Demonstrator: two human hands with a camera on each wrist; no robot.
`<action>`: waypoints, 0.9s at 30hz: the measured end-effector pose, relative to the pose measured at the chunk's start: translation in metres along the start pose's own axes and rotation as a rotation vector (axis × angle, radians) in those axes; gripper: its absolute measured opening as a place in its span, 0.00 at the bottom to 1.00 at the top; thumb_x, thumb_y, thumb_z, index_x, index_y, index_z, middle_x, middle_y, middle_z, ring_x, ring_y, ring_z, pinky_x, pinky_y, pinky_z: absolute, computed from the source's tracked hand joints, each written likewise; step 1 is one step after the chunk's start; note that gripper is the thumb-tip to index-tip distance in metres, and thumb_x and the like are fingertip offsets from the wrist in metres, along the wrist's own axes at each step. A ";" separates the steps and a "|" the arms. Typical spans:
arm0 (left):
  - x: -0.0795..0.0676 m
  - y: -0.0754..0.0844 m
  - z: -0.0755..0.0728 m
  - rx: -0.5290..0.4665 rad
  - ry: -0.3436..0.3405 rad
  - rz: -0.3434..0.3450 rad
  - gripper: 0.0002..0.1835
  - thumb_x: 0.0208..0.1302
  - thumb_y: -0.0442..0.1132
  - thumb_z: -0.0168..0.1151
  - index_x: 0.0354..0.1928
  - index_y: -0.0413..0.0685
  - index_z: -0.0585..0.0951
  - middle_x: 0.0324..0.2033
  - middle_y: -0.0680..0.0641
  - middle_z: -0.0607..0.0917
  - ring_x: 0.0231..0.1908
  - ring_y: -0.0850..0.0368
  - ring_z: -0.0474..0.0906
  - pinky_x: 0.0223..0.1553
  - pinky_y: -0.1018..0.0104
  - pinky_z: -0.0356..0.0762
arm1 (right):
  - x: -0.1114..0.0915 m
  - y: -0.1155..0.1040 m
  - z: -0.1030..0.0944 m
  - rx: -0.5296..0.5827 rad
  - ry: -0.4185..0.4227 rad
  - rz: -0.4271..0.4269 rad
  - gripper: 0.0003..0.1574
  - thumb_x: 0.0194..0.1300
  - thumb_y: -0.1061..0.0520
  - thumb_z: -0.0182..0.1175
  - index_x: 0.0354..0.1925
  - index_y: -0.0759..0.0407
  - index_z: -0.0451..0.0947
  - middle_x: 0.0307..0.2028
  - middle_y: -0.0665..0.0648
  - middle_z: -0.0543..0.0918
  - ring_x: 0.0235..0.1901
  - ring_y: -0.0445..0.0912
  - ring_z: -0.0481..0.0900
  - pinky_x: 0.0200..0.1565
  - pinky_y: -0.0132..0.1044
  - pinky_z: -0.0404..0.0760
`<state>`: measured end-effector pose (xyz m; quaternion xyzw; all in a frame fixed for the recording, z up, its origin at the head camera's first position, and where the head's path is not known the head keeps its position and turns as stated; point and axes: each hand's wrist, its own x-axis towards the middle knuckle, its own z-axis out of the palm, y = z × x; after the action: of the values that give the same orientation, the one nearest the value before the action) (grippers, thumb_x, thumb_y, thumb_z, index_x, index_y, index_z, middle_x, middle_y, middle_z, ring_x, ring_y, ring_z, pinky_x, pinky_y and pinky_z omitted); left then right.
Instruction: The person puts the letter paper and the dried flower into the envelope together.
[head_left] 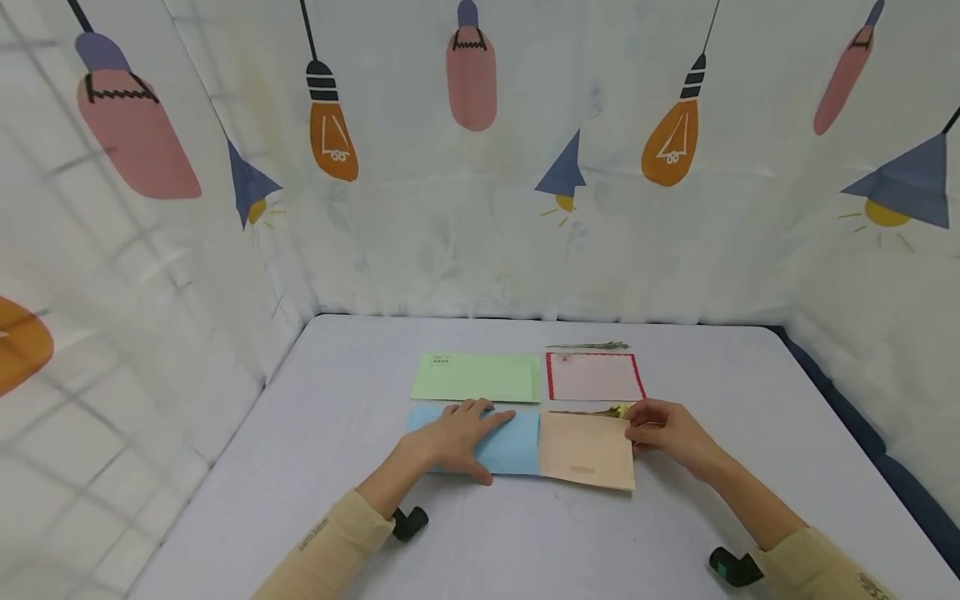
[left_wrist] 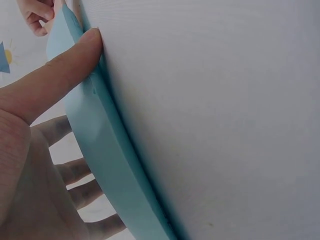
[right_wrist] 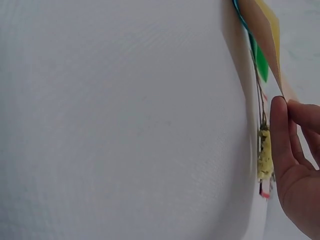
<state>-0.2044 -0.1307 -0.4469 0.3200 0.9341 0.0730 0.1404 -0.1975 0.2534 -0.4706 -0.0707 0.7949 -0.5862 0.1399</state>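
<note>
A blue envelope (head_left: 517, 437) lies on the table, with my left hand (head_left: 457, 437) resting spread over it. In the left wrist view, the thumb touches the near edge of the blue envelope (left_wrist: 107, 132). Against its right end is a tan card (head_left: 585, 450), raised off the table. The thumb and fingers of my right hand (head_left: 667, 429) pinch its right edge; the right wrist view shows the tan card (right_wrist: 262, 37) tilted up from that pinch. Whether the card sits inside the envelope or is its flap, I cannot tell. A dried yellow flower sprig (right_wrist: 265, 155) lies just behind it.
Behind the blue envelope lies a green envelope (head_left: 476, 377). To its right is a pale pink card with a red border (head_left: 596, 377), and another dried sprig (head_left: 592, 345) lies beyond that. Patterned white cloth (head_left: 465, 242) hangs around the white table (head_left: 360, 375).
</note>
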 end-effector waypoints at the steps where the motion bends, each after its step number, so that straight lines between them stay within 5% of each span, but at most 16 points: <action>1: 0.000 0.000 -0.001 0.005 0.001 0.001 0.55 0.54 0.59 0.79 0.80 0.60 0.60 0.71 0.45 0.64 0.70 0.45 0.61 0.69 0.42 0.59 | 0.000 0.000 -0.001 -0.004 0.000 -0.003 0.20 0.67 0.64 0.69 0.53 0.72 0.77 0.40 0.62 0.83 0.38 0.51 0.84 0.42 0.41 0.86; 27: 0.000 0.002 -0.001 -0.018 -0.007 -0.002 0.55 0.53 0.59 0.79 0.80 0.61 0.61 0.72 0.45 0.64 0.70 0.46 0.61 0.69 0.41 0.58 | 0.010 -0.004 0.017 0.062 0.003 -0.008 0.24 0.67 0.62 0.69 0.54 0.76 0.73 0.41 0.63 0.82 0.37 0.51 0.85 0.41 0.42 0.86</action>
<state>-0.2034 -0.1297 -0.4455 0.3179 0.9333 0.0799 0.1469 -0.2025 0.2337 -0.4728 -0.0688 0.7762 -0.6113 0.1385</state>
